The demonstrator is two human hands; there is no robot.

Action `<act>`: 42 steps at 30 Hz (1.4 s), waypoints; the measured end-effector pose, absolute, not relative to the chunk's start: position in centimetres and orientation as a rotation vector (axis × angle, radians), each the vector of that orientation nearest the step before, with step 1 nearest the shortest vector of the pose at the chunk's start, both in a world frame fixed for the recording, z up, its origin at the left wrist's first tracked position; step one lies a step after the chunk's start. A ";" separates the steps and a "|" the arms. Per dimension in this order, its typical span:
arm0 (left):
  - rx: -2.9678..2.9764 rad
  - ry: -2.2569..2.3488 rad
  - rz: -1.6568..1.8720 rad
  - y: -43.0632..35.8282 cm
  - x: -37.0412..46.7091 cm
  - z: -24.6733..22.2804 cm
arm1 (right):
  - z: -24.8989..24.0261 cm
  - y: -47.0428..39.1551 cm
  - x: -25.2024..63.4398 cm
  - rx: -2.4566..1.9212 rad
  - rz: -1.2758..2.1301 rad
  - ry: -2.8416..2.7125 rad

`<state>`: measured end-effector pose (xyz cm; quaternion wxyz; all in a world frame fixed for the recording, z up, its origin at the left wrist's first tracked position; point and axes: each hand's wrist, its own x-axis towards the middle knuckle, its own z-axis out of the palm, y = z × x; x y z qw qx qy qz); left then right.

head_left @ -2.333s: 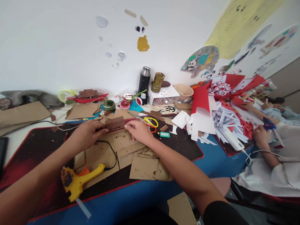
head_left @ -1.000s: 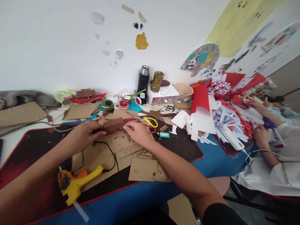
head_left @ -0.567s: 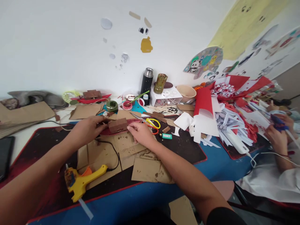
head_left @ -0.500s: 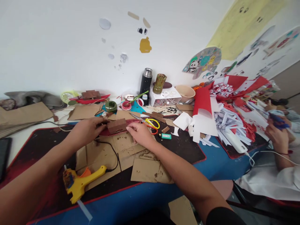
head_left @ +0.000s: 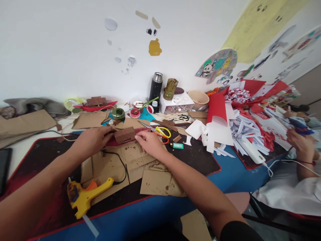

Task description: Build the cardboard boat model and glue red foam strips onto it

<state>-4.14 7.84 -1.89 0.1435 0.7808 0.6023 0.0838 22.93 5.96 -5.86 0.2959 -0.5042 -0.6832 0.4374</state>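
Note:
A small brown cardboard box (head_left: 124, 135) sits on a dark red base (head_left: 117, 144) above the cardboard mat. The fingers of my left hand (head_left: 96, 138) are closed at the box's left end. From the right, my right hand (head_left: 150, 144) pinches its other end with thumb and forefinger. Part of the red base is hidden behind my hands. Nearer to me lies a yellow glue gun (head_left: 90, 195), with a glue stick jutting from its back. Stained cardboard sheets (head_left: 135, 155) lie under my hands.
Scissors (head_left: 163, 132), a teal lighter (head_left: 177, 145) and paint pots (head_left: 118, 114) lie around my hands. Behind stand a black flask (head_left: 155, 87) and a red boat model (head_left: 96, 103). Paper strips (head_left: 244, 130) pile up at right, near a co-worker's hand (head_left: 301, 144).
My hands stay at the two ends of the brown cardboard box, with hardly any movement. The view shifts slightly. At right, the co-worker's hands have moved a little.

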 end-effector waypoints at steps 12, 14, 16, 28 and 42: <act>2.028 1.783 0.402 7.2 -3.6 0.2 | -5.8 6.1 23.1 -1.148 1.419 -1.429; 1.979 1.808 0.435 6.9 -3.5 0.8 | -5.8 6.1 23.2 -1.111 1.426 -1.326; 1.929 1.818 0.464 6.6 -3.3 1.3 | -5.5 6.1 23.2 -1.079 1.412 -1.272; 1.748 1.870 0.649 5.2 -2.2 2.5 | -5.1 5.5 22.1 -1.078 1.581 -1.146; 1.147 1.165 0.888 2.2 1.5 1.2 | -5.0 6.3 22.1 -1.082 1.664 -0.997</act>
